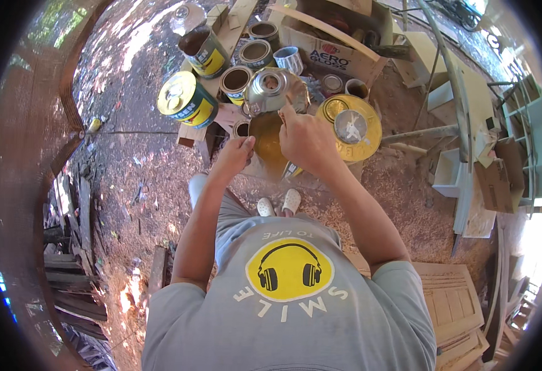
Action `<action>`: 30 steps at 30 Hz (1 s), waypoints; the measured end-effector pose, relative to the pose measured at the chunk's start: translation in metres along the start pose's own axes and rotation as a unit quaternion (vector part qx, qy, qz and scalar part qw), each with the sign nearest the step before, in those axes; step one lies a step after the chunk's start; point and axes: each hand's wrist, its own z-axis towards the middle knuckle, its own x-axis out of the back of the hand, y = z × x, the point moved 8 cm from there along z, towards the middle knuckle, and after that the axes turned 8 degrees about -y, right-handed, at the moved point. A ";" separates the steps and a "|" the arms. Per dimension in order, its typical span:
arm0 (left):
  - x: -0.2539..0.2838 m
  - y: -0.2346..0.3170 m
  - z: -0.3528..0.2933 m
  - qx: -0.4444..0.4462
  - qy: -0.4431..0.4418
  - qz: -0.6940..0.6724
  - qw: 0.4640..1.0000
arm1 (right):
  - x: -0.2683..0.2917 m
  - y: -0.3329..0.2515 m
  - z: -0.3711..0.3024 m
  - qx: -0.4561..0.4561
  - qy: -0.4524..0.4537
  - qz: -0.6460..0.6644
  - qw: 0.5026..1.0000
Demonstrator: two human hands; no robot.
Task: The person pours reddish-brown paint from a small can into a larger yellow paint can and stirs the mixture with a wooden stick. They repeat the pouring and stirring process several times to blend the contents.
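An open can [266, 143] with an amber-coloured inside is in front of me, among the other cans. My left hand [235, 156] is closed on its left rim, thumb at the edge. Over the right side of that can is my right hand [308, 137], its fingers curled and the index finger pointing away from me. What the curled fingers hold, if anything, is hidden. Just beyond stands a shiny metal container [275, 89] with a round neck. A large yellow lid-topped can [365, 137] sits right beside my right hand.
Left of my hands stand a yellow-and-green paint can [187, 100] and a tall open can [203, 52]. More open cans [257, 54] and a cardboard box [326, 52] lie beyond. A wooden frame [450, 80] rises at right. Panelled wood [447, 297] lies at lower right.
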 end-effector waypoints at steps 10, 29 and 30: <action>-0.006 0.008 0.004 -0.012 -0.019 0.025 0.999 | -0.020 0.026 0.002 -0.022 0.049 0.158 0.986; 0.006 -0.005 0.017 -0.043 0.002 0.077 0.996 | -0.025 -0.008 0.002 -0.056 0.047 0.106 0.992; 0.006 -0.004 0.017 -0.049 0.006 0.082 0.995 | -0.027 0.001 0.005 -0.066 0.059 0.133 0.987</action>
